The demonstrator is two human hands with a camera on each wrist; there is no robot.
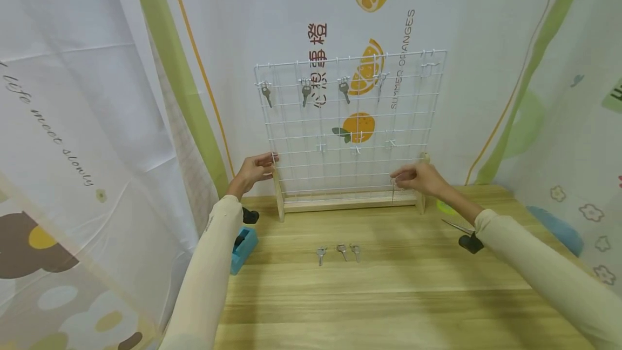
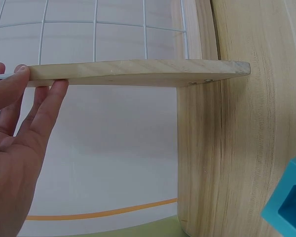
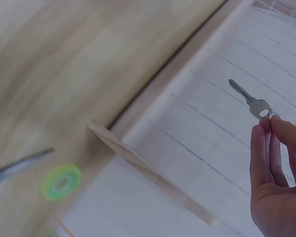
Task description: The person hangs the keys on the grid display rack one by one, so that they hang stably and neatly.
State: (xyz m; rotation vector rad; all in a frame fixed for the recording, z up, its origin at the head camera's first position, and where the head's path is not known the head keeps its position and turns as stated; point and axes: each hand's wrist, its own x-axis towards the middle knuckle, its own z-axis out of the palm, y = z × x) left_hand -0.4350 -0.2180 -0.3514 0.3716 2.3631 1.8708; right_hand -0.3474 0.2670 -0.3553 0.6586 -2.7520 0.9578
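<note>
My left hand (image 1: 256,170) grips the left wooden post (image 2: 123,71) of a white wire grid rack (image 1: 350,166), thumb on one face and fingers on the other. In front of the grid's lower right part, my right hand (image 1: 419,178) pinches a silver key (image 3: 251,101) by its ring, the blade pointing away from the fingertips. Several keys hang from hooks along the grid's upper row, among them a left key (image 1: 266,94) and a middle key (image 1: 305,94). Lower hooks (image 1: 357,149) sit midway down the grid. On the table lie three more keys (image 1: 342,251).
A blue tape dispenser (image 1: 244,250) stands on the wooden table (image 1: 369,301) at the left. Beyond the right post lie a yellow-green tape roll (image 3: 61,182) and a pointed metal tool (image 3: 22,165). A printed curtain (image 1: 301,4) hangs close behind the rack.
</note>
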